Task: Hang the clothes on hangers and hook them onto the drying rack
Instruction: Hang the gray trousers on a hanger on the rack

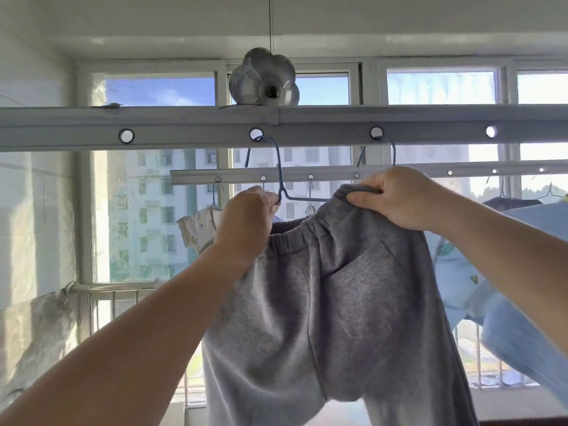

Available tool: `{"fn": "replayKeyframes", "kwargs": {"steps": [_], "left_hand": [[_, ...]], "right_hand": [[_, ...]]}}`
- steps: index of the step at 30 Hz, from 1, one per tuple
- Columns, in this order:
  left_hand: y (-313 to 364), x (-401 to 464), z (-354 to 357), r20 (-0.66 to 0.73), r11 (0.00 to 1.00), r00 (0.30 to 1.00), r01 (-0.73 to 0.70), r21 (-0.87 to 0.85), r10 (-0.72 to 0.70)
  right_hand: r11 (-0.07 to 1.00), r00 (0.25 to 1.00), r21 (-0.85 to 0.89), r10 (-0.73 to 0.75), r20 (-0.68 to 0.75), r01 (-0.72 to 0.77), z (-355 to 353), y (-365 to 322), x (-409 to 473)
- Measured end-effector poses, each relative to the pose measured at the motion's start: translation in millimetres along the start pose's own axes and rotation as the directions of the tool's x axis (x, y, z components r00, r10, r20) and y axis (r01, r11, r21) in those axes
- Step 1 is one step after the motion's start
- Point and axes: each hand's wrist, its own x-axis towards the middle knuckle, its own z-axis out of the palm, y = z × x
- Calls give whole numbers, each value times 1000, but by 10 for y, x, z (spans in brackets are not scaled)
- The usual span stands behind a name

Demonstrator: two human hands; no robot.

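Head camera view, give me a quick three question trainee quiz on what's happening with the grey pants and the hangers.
1. True or false: the blue hanger by the left hand is already hooked into a hole of the near rack bar.
2. Which hand pinches the waistband of the grey pants? A) left B) right C) neither
3. How many blue hanger hooks sit in holes of the near rack bar?

Key
1. True; its hook passes through a hole.
2. B; the right hand pinches the waistband, while the left hand grips at the hanger's shoulder.
3. Two.

Enclosed home balcony: ceiling drying rack [184, 127], windows [159, 90], apartment block [153, 210] outside.
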Motion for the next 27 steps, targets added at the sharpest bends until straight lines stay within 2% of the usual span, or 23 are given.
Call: {"fn": "replayKeyframes", "kwargs": {"steps": [3,5,8,12,14,17,19,23,27], "left_hand": [[15,6,-6,21,1000,999,27,-3,-27],[2,-1,-29,39,999,999,35,-16,-34],[-13,-57,-72,52,997,998,22,-70,-19],[-30,-257,-89,91,982,996,-10,-189,27],[-102,-339,-76,183,993,982,-27,-118,48],[-262,-409,-38,357,988,933,-93,127,42],[-330,-407,-22,345,989,938,-79,125,32],[-324,-349,-27,305,998,950,-65,-2,63],[-277,-314,-59,184,997,983,-1,-80,16]], "right_hand": [[990,990,-104,-108,-85,99,62,-148,104],[976,989,-161,-150,-9,147,125,-217,133],[977,988,-159,-128,91,141,188,-191,126],[981,993,-156,-116,20,118,244,-48,61],[984,994,-143,-112,-17,109,254,6,23],[984,993,-144,-110,-34,104,247,93,-10],[983,992,-140,-123,-43,116,245,151,-25],[987,989,-112,-127,-81,118,249,292,-37],[992,992,-108,-80,-96,69,215,385,-50]]}}
